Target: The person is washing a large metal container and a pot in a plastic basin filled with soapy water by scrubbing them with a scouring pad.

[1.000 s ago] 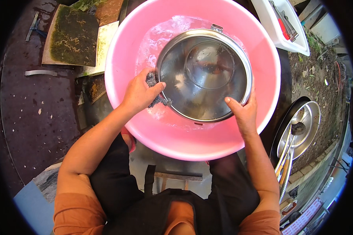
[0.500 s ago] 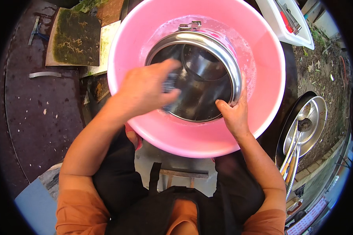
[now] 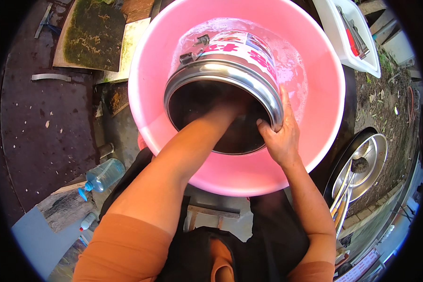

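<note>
A round stainless steel drum (image 3: 263,77) lies tilted in a large pink basin (image 3: 326,94), its open mouth toward me. It has metal latches on its side and a printed wrap with pink markings. My right hand (image 3: 284,138) grips the drum's right rim, thumb over the lip and fingers along the outside. Deep inside the drum's dark mouth is my left hand (image 3: 232,105); its fingers, and anything in them, are lost in shadow. Soapy water (image 3: 291,61) foams around the drum in the basin.
At the right, a pan and a strainer (image 3: 380,155) hold long-handled utensils. A white tub (image 3: 369,61) with red-handled tools stands at the upper right. On the left are a mossy board (image 3: 91,37), a dark tabletop (image 3: 42,127) and a clear blue bottle (image 3: 105,175).
My left hand, with a blurred greyish scrubbing pad in it, has gone from the drum's left side deep into its mouth. The drum has turned, bringing its latches left and showing more wrap.
</note>
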Demonstrator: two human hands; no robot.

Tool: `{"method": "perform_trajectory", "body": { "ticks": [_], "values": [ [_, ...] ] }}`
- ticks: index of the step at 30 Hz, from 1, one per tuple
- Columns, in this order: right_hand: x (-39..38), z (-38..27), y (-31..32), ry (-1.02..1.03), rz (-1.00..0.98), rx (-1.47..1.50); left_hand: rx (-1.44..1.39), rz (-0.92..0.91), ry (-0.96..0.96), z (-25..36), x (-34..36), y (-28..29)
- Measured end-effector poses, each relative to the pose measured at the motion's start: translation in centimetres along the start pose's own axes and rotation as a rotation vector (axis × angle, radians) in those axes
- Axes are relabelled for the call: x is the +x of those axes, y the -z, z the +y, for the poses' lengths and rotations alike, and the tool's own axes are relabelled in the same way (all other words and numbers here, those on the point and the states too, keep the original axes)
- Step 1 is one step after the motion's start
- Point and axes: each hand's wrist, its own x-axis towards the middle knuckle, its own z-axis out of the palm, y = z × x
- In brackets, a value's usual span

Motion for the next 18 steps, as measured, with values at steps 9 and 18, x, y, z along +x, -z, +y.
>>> {"method": "perform_trajectory", "body": {
  "ticks": [9,18],
  "values": [
    [2.7,-1.5,0.4,-0.086,-0.086,-0.123,0.320,-0.251,0.236,-5.0,4.0,4.5],
    [3.3,-1.0,0.0,-0.103,-0.177,-0.103,0.449,-0.337,0.094,-6.4,7.1,3.0]
  ]
}}
